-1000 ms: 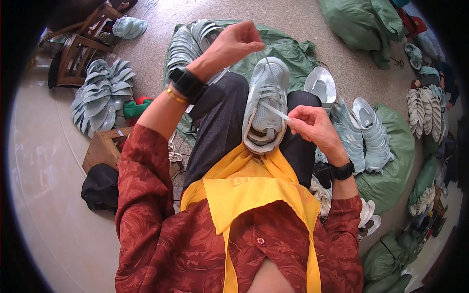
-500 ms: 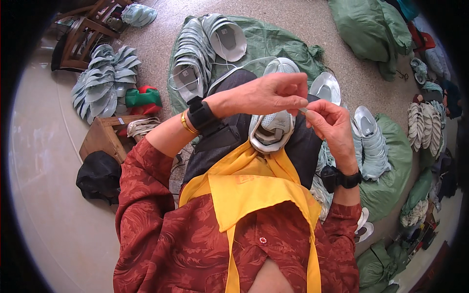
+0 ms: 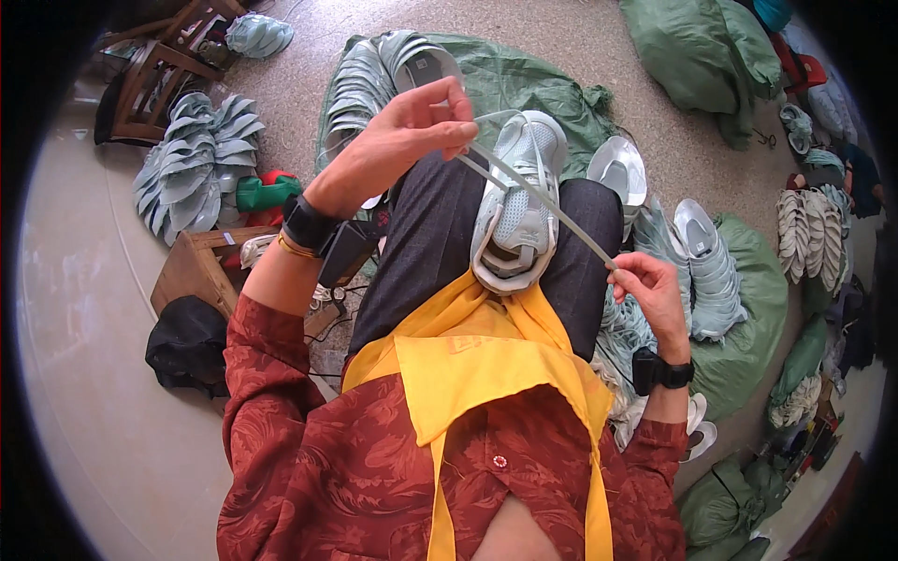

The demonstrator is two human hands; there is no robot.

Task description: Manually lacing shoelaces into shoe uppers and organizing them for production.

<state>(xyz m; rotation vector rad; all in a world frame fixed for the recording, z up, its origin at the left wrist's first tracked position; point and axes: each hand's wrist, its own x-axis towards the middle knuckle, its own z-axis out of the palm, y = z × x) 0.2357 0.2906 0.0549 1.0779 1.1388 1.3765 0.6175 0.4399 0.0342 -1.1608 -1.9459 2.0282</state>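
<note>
Head view: left hand (image 3: 426,129) and right hand (image 3: 649,292) each pinch the pale lace (image 3: 577,231) above the shoe (image 3: 519,213), toe over the lap's (image 3: 426,234) far edge; draw evenly, untwisted.

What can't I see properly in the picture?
All in the head view:
Underneath the shoe: its own body hides the sole.
The bit of lace inside the right hand: the hand covers it.
Inside the big green sack: its cloth hides it.
That sack's top: cut off by the upper edge.

Dark-red leaf-patterned shirt (image 3: 374,486), yellow apron (image 3: 496,374), dark trousers (image 3: 426,234), black wristbands (image 3: 307,224), gold-coloured bracelet (image 3: 296,248).
</note>
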